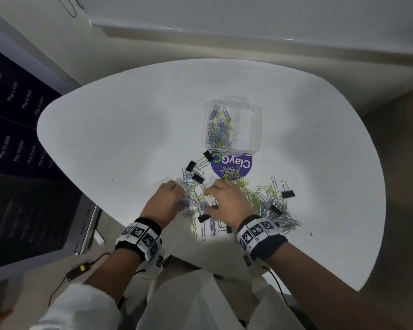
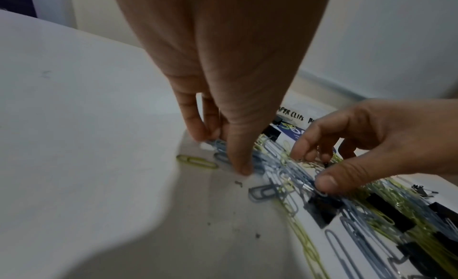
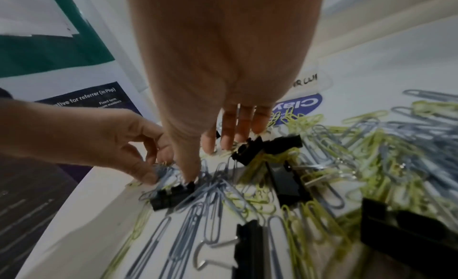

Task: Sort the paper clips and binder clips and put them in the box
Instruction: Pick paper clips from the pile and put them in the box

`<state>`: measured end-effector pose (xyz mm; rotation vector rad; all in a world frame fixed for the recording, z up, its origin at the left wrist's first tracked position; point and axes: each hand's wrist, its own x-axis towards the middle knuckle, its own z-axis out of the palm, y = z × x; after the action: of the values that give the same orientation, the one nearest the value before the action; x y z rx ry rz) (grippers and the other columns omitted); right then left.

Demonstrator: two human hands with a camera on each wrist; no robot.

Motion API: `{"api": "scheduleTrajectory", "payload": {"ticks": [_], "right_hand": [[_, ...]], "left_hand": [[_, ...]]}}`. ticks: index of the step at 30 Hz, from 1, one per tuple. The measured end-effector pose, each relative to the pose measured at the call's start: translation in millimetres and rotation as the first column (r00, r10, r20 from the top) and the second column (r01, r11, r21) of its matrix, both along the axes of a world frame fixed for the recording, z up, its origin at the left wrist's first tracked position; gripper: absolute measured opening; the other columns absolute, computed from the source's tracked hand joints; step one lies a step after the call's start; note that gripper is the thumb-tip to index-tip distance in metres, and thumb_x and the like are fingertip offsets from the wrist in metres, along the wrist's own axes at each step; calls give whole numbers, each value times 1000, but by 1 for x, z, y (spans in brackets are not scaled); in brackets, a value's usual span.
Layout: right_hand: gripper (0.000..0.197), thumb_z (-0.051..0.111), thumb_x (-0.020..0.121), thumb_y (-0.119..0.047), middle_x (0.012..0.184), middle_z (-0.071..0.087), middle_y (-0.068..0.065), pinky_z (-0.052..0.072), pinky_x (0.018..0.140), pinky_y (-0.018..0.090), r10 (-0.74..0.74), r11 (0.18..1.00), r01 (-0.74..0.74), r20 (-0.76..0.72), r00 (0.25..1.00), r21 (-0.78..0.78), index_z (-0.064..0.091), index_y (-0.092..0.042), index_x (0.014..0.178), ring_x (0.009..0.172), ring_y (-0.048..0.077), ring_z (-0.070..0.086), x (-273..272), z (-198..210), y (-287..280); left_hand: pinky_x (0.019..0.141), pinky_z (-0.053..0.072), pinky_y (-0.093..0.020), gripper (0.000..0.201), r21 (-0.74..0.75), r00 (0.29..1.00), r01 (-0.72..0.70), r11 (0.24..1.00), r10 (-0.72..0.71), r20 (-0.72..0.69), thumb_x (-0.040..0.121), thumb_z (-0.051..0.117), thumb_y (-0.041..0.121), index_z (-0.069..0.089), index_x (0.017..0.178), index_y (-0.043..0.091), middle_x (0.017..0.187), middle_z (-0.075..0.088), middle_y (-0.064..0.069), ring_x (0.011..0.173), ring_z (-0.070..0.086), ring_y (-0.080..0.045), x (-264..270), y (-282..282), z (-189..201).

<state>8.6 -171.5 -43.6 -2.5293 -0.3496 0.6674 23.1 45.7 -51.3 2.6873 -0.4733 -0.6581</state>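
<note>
A clear two-part box [image 1: 255, 129] stands on the white table [image 1: 129, 129]; its left part holds blue and yellow paper clips [image 1: 219, 132], its right part looks bare. In front lies a mixed pile of paper clips [image 1: 267, 201] and black binder clips [image 1: 198, 178]. My left hand [image 1: 177, 196] pinches a small bunch of blue paper clips [image 2: 218, 144] at the pile's left edge. My right hand [image 1: 208, 202] reaches down onto the pile, its thumb tip [image 2: 327, 183] pressing on blue clips beside a binder clip [image 3: 173, 195]. I see nothing pinched in it.
A round purple sticker [image 1: 234, 166] lies between box and pile. More binder clips [image 1: 288, 194] sit at the pile's right. The table's near edge runs just under my wrists. A dark printed banner [image 1: 22, 163] stands to the left, and a wall at the back.
</note>
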Motion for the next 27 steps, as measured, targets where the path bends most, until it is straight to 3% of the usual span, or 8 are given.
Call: {"api": "scheduleTrajectory", "payload": {"ticks": [5,8,11,14,18,21,24,27], "right_hand": [[26,63,86,-23,110,65,-5,35,104,36,-64,994,72,90,994,-80,68,-28,110,111,19,51,-7,-5,-7],[23,65,83,-17,102,66,-3,46,95,38,-133,991,135,80,988,-17,70,-23,105,100,18,54,-9,-1,-11],[17,66,87,-25,93,62,0,52,81,37,-224,972,218,58,973,87,69,-16,101,89,16,56,-7,3,-4],[35,72,83,-36,105,60,3,50,87,34,-267,962,266,10,964,61,68,-13,108,101,18,55,-5,-2,8],[20,71,85,-27,105,58,5,49,87,37,-232,973,232,36,972,-14,68,-13,98,104,23,53,-4,-10,21],[6,62,88,-13,95,58,5,51,78,36,-256,967,256,44,966,-4,68,-11,87,92,24,57,-3,-9,24],[7,60,88,-8,88,65,3,54,73,38,-327,941,327,-20,945,87,65,-12,85,80,20,62,-1,-9,20],[10,64,88,-3,82,71,2,57,74,31,-469,835,491,-145,871,247,67,-11,91,76,16,67,1,-8,11]], "left_hand": [[67,46,-41,18,3,994,32,999,-32,106,83,70,24,59,88,11,96,54,-8,85,50,-29,-3,-5,-7],[71,47,-41,15,-35,993,52,998,-48,109,86,67,22,60,92,10,98,56,-8,89,50,-29,-3,-8,-6],[73,45,-40,11,-91,995,44,995,-35,94,87,64,19,58,90,11,97,56,-8,90,49,-29,-3,-10,-5],[70,43,-37,9,-138,998,23,990,-15,57,86,64,16,56,85,12,90,55,-6,85,48,-27,-2,-9,-5],[62,35,-30,21,-252,983,-181,951,165,-82,84,68,14,48,76,19,75,51,6,72,48,-17,0,-10,-6],[61,43,-24,20,-318,916,-391,864,333,-223,86,69,18,49,80,19,73,60,6,69,57,-9,2,-11,-3],[71,51,-23,20,-399,851,-519,756,416,-319,85,71,20,51,85,20,82,68,0,78,66,-12,3,-10,-3],[68,47,-14,23,-421,813,-576,700,439,-383,84,73,21,51,91,20,84,70,-2,75,66,-8,6,-12,0]]}}
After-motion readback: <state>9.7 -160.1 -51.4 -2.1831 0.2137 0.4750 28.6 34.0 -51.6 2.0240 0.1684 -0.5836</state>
